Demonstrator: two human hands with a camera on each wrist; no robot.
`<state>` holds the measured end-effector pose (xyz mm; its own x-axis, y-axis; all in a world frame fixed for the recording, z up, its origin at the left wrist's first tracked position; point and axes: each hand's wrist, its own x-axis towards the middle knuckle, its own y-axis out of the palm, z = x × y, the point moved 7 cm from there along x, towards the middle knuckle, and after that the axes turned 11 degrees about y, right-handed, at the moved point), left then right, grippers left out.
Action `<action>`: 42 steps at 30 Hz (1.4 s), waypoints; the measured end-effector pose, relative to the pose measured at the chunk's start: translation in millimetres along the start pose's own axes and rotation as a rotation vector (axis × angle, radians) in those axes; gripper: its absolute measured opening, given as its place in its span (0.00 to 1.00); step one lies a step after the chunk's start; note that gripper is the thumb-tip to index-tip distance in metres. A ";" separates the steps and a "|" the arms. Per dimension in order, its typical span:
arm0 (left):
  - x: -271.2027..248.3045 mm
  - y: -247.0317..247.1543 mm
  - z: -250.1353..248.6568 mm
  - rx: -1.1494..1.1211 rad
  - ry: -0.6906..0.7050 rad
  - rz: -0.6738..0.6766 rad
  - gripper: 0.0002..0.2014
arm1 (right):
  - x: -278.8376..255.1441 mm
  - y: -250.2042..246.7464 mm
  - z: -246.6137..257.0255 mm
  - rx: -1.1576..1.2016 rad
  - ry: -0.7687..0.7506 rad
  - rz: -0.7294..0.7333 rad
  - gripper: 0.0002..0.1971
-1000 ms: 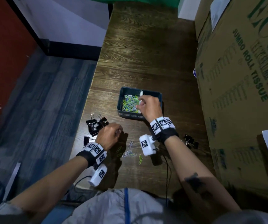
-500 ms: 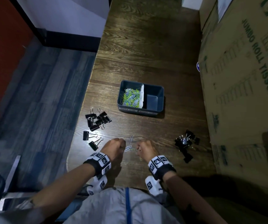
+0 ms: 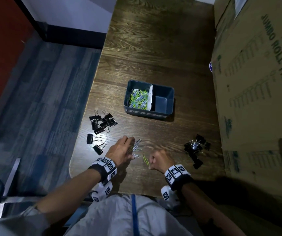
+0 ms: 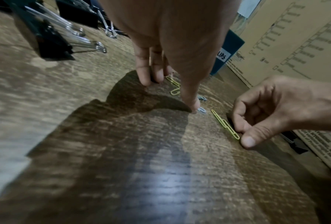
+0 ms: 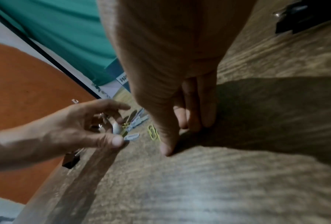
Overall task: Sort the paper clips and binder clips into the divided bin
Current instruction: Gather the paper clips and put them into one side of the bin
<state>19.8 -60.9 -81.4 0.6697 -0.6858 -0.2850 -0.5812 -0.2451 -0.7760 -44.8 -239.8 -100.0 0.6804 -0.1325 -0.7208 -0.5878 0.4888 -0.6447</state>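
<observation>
While our left hand (image 3: pixel 119 149) spreads loose, straightened fingers over a few loose paper clips (image 3: pixel 136 147) near the table's (image 3: pixel 153 40) near edge, our right hand (image 3: pixel 160 160) curls beside two linked yellow clips (image 3: pixel 145 160); whether it grips them we cannot tell. Farther off, the divided bin (image 3: pixel 170 99) holds paper clips in its left compartment. Binder clips (image 3: pixel 102 122) lie left, with more (image 3: pixel 196 147) on the right.
</observation>
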 end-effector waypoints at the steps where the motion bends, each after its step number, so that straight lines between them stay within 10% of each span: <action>1: 4.6 2.2 -2.0 0.029 0.024 0.012 0.41 | -0.2 2.2 1.4 0.011 0.002 -0.017 0.12; 9: 10.2 5.1 -23.8 0.015 0.203 -0.018 0.20 | 4.3 -17.8 41.3 0.114 -0.040 -0.220 0.17; 13: -3.1 -9.6 -13.6 -0.069 0.078 -0.113 0.17 | 7.1 -15.8 33.7 0.122 -0.079 -0.225 0.33; 19: -5.5 10.7 -16.1 0.083 -0.025 0.055 0.36 | 0.0 -19.0 43.2 0.091 -0.182 -0.255 0.23; 34: 10.9 -12.5 -27.3 -0.019 0.084 -0.011 0.05 | -3.0 -24.4 60.7 -0.155 -0.191 -0.259 0.12; 42: 9.4 -29.2 0.6 -0.207 -0.047 -0.100 0.08 | -3.2 -27.8 56.6 -0.048 -0.102 -0.226 0.09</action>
<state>43.4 -59.7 -61.8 0.7465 -0.6198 -0.2420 -0.5903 -0.4490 -0.6708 -5.9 -204.2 -65.3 0.8359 -0.1448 -0.5294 -0.4344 0.4150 -0.7994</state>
